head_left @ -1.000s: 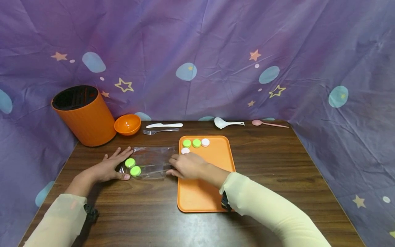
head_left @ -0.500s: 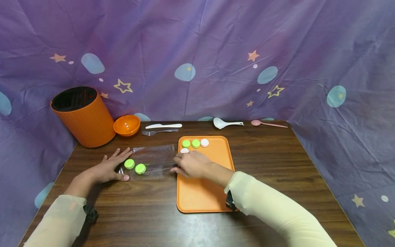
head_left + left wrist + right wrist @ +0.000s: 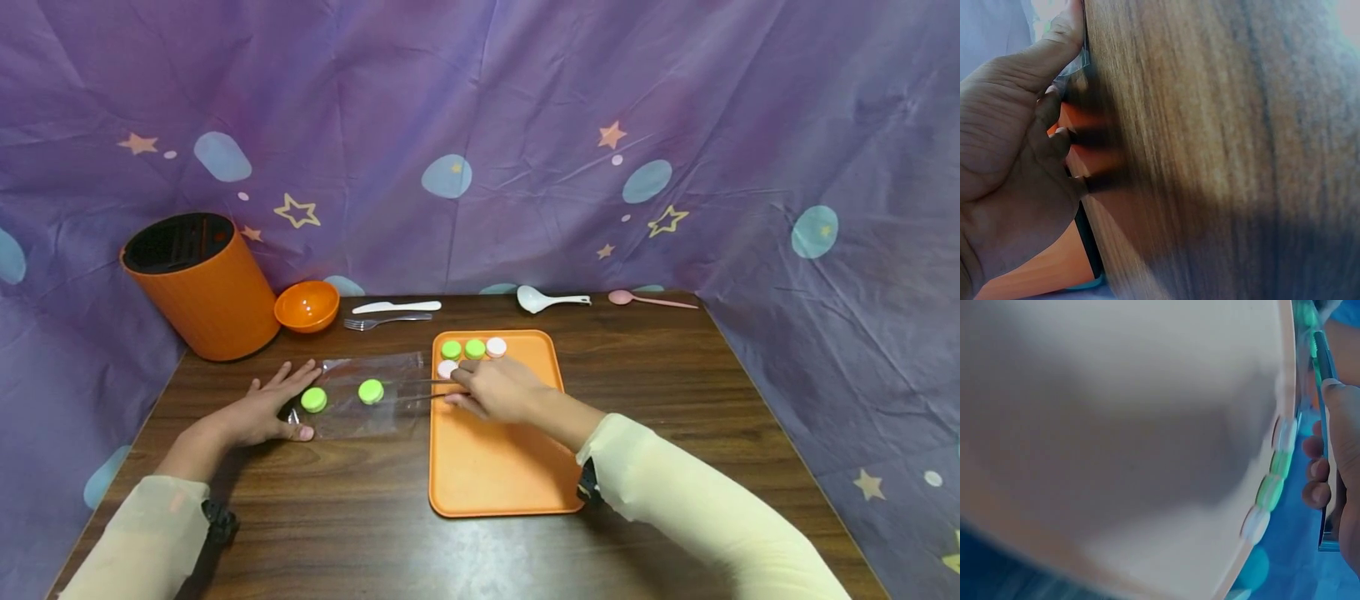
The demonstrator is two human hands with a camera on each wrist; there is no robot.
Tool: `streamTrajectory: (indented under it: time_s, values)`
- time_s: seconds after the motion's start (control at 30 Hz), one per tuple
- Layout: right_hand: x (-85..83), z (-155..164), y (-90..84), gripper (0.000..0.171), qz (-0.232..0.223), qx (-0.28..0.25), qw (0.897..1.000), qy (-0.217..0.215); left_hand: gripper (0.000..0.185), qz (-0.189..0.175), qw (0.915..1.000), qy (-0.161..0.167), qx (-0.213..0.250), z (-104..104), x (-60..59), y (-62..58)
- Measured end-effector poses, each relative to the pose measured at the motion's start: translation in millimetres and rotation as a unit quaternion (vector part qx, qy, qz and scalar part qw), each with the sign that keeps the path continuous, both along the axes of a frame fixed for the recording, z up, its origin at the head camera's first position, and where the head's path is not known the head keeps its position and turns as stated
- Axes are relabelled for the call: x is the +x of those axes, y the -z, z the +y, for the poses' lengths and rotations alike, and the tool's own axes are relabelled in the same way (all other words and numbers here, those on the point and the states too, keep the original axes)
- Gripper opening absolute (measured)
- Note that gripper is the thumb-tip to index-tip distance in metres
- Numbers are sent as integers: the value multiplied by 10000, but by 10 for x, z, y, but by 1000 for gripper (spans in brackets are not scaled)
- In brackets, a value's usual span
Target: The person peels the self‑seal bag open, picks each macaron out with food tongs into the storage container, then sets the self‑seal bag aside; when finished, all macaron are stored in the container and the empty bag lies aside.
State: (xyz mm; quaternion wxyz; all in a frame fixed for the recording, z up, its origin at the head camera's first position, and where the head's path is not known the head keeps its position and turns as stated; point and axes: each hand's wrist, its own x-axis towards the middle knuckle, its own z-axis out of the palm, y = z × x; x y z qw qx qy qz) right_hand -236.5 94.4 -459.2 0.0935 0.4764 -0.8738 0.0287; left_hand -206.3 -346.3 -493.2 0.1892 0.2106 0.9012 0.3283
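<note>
Tongs (image 3: pixel 429 387) in the right hand (image 3: pixel 497 388) reach left from the orange tray (image 3: pixel 495 467) into a clear plastic bag (image 3: pixel 367 396) on the tabletop (image 3: pixel 675 400), their tips at a green cap (image 3: pixel 371 391); a second green cap (image 3: pixel 314 399) lies further left. The left hand (image 3: pixel 262 408) lies flat, fingers straight, pinning the bag's left end.

Left wrist view: the palm (image 3: pixel 1004 162) presses the wood, thumb on plastic.

Right wrist view: fingers (image 3: pixel 1319 487) curl round the tongs (image 3: pixel 1325 444). A loose pinch could let the cap slip, or the bag could drag along.
</note>
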Motion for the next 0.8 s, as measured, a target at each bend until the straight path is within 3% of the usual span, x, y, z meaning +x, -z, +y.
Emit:
streamTrajectory:
  time_s: [0.27,0.47,0.57,0.8]
  values:
    - [-3,339,-26,32,211,-119,9994,258,112,-28,9998,-75,-183,-61,-49,112]
    - [10,617,-25,34,217,-254,9981,526,113,-167,9998,-67,-37,38,24,-63]
    - [15,748,-36,34,179,-354,9970,665,112,-192,9998,-72,-2,55,41,-88]
    - [8,1024,-47,36,8,-466,9941,978,113,-127,9995,-111,-249,-3,-23,50]
